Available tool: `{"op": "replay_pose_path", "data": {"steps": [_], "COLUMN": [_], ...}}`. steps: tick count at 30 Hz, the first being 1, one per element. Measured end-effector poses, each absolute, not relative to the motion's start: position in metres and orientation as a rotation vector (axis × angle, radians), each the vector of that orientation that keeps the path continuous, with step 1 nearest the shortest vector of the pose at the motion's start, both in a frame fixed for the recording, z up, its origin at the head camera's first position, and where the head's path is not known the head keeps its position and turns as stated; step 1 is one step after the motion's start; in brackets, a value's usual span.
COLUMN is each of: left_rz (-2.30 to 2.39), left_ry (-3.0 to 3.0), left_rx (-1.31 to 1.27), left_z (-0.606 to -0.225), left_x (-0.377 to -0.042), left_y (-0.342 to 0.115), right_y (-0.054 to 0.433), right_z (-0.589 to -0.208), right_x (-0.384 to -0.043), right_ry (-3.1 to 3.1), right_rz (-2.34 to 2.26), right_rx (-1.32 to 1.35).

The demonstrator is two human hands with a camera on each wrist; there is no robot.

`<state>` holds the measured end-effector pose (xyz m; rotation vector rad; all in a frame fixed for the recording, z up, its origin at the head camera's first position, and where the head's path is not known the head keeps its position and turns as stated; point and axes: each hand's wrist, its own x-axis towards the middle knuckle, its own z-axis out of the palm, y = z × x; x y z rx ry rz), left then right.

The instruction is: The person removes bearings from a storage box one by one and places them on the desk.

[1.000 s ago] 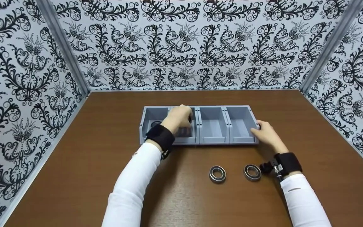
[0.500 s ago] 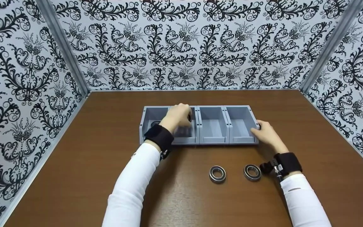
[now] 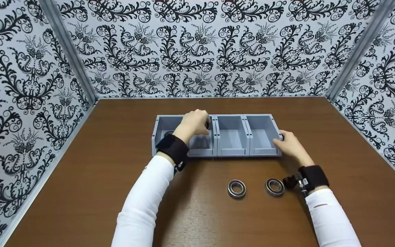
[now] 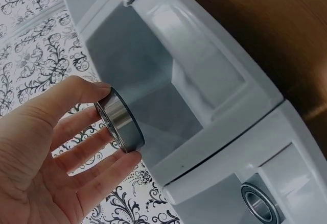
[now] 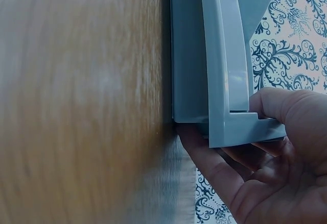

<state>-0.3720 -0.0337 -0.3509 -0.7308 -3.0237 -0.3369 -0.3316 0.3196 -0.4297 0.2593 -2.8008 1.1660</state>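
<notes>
A ball bearing (image 4: 120,121) with a shiny steel outer ring is pinched between the thumb and fingers of my left hand (image 4: 66,147). In the head view this left hand (image 3: 194,123) is over the second compartment from the left of a grey four-compartment bin (image 3: 231,153). My right hand (image 3: 289,145) grips the bin's right end wall. The right wrist view shows that hand (image 5: 276,168) with its thumb on the inner side of the wall and its fingers outside and below. Another bearing (image 4: 259,202) lies in the leftmost compartment, partly hidden by the left wrist in the head view.
Two more bearings lie flat on the brown table (image 3: 115,192) in front of the bin: one bearing (image 3: 236,189) near the middle, the other bearing (image 3: 274,187) beside the right wrist camera. Patterned wall panels (image 3: 204,51) enclose the back and sides.
My left hand has risen slightly with the bearing, out of the second compartment. My right hand, the bin and the two bearings on the table stay where they were.
</notes>
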Motion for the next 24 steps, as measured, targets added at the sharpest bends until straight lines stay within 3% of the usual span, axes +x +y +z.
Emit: {"op": "replay_pose_path", "data": {"steps": [24], "left_rz": [-0.271], "left_ry": [-2.992], "left_rx": [-0.770], "left_z": [-0.340], "left_x": [-0.367], "left_y": [-0.035], "right_y": [0.319], "right_z": [-0.429], "right_x": [-0.332], "right_ry": [-2.810], "right_rz": [1.158], "right_rx": [0.249]}}
